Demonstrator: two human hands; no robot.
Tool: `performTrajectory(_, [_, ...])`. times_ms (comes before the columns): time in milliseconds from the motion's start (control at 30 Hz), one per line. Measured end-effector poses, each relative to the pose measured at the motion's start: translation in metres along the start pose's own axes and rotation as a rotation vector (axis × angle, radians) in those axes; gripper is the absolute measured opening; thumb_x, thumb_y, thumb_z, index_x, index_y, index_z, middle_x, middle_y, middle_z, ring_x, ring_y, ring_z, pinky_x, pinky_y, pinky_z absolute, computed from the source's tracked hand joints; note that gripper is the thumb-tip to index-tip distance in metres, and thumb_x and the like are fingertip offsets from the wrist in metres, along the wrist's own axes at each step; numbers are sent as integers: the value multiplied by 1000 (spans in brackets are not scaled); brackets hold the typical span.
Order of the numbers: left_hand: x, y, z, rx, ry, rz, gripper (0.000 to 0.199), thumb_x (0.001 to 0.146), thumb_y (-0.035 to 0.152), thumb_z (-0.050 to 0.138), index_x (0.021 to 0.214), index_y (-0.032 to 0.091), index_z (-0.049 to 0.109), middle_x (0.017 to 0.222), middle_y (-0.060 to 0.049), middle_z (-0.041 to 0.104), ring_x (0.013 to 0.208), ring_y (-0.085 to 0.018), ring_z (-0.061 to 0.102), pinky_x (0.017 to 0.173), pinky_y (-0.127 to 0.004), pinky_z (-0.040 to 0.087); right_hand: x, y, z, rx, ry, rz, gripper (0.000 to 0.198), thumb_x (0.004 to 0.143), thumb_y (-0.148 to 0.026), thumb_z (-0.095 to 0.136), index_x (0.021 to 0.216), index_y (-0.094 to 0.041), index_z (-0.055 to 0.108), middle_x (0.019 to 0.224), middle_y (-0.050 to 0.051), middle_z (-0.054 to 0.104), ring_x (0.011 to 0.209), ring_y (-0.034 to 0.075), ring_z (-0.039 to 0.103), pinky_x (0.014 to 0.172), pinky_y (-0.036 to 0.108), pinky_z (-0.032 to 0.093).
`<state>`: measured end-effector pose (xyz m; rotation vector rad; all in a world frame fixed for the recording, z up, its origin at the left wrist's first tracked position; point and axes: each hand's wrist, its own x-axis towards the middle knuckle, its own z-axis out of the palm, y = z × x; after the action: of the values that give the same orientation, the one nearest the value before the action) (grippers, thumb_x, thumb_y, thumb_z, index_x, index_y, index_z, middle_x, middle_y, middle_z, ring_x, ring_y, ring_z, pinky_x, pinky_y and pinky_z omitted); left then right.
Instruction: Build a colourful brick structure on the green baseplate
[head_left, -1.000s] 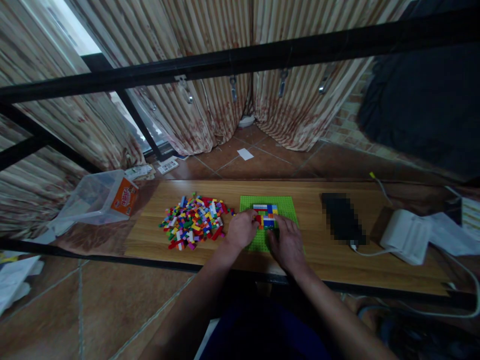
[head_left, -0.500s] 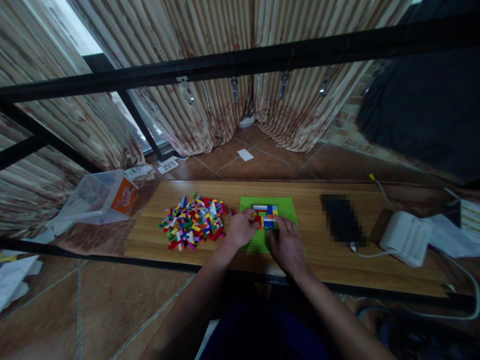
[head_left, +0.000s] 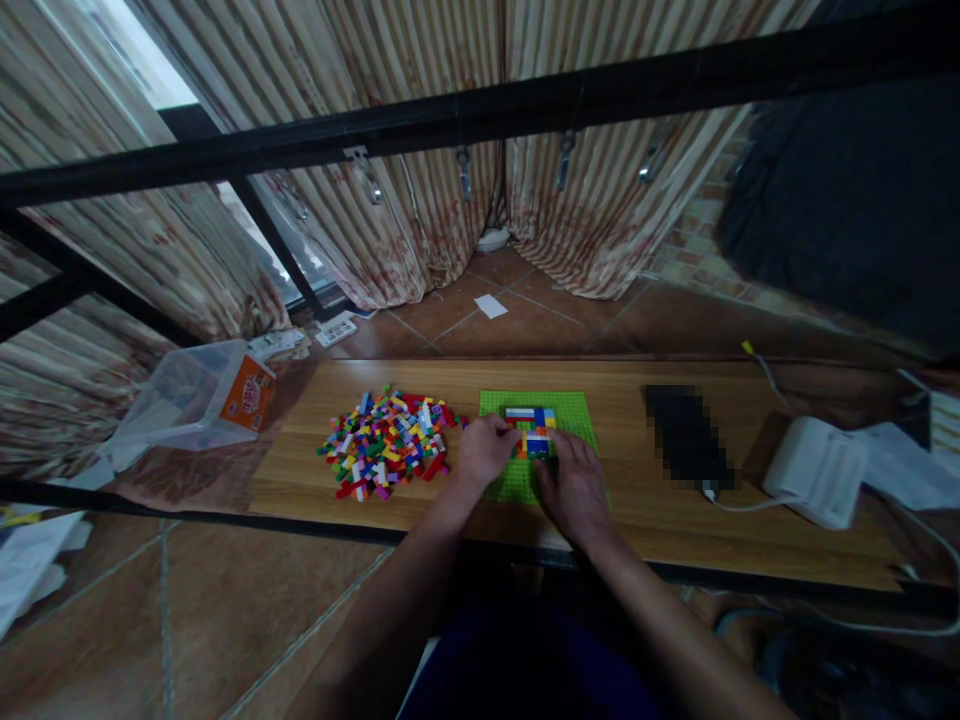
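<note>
A low structure of toy building bricks point(head_left: 537, 442), in blue, white, red, yellow and orange, stands on a green studded baseplate point(head_left: 574, 408). My left hand point(head_left: 484, 452) is closed in a pinch at the structure's left side; whatever lies between its fingertips is hidden. On the right, my right hand point(head_left: 579, 485) rests over the baseplate with its fingers apart, index fingertip and thumb against the structure's near right corner. To the left of my left hand lies a heap of loose mixed-colour bricks point(head_left: 386, 440).
The wooden table point(head_left: 450, 378) has a black front edge. On its right are a blurred-out black device point(head_left: 686, 435) with a cable and a white box-shaped thing point(head_left: 814, 470). A clear plastic bin point(head_left: 191, 395) stands left of the table. A black bar point(head_left: 420, 125) crosses above.
The red brick by my left fingertips is now out of sight, and those fingers have shifted slightly. My right hand has stayed almost still. The whole view has moved a little.
</note>
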<state>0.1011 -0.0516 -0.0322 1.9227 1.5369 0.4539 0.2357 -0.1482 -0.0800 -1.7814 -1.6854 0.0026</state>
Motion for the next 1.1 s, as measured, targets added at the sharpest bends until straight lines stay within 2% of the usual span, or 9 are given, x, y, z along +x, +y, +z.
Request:
performTrajectory(333, [0, 0, 4, 38, -30, -46, 20, 82, 36, 65, 75, 18, 71, 71, -2, 71, 64, -13, 62, 59, -23, 42, 0, -1, 0, -24, -21, 22, 45, 91, -31, 47, 132, -13, 48, 124, 18, 57, 117, 32, 48, 98, 51, 41])
performTrajectory(600, [0, 7, -2, 69, -45, -79, 18, 80, 35, 67, 77, 18, 72, 76, -2, 72, 71, -15, 65, 64, -24, 46, -1, 2, 3, -39, -2, 0, 44, 91, -31, 46, 132, -14, 47, 121, 17, 58, 114, 31, 49, 96, 50, 42])
performTrajectory(733, [-7, 12, -1, 51, 5, -105, 14, 79, 34, 68, 81, 20, 73, 82, -3, 74, 76, -17, 67, 67, -25, 47, -3, 6, 5, -52, 8, -36, 45, 92, -34, 47, 132, -14, 46, 120, 17, 58, 112, 31, 50, 95, 49, 43])
performTrajectory(867, [-23, 14, -4, 6, 80, -70, 22, 88, 35, 56, 82, 21, 72, 81, -4, 74, 76, -16, 67, 68, -24, 47, -3, 10, 7, -53, 21, -80, 48, 91, -37, 44, 134, -16, 44, 119, 17, 58, 109, 32, 51, 92, 50, 44])
performTrajectory(967, [-41, 4, -12, -42, 137, 4, 25, 91, 31, 50, 85, 21, 71, 82, -3, 73, 73, -15, 66, 68, -24, 48, -4, 13, 8, -59, 24, -95, 49, 91, -38, 44, 135, -15, 44, 119, 18, 58, 109, 33, 51, 91, 51, 44])
performTrajectory(1100, [-65, -29, -30, -90, 175, 71, 19, 88, 22, 51, 92, 20, 69, 84, -2, 72, 73, -14, 65, 69, -23, 48, -5, 14, 8, -76, 15, -88, 49, 91, -39, 43, 133, -14, 46, 117, 18, 59, 108, 33, 51, 92, 51, 43])
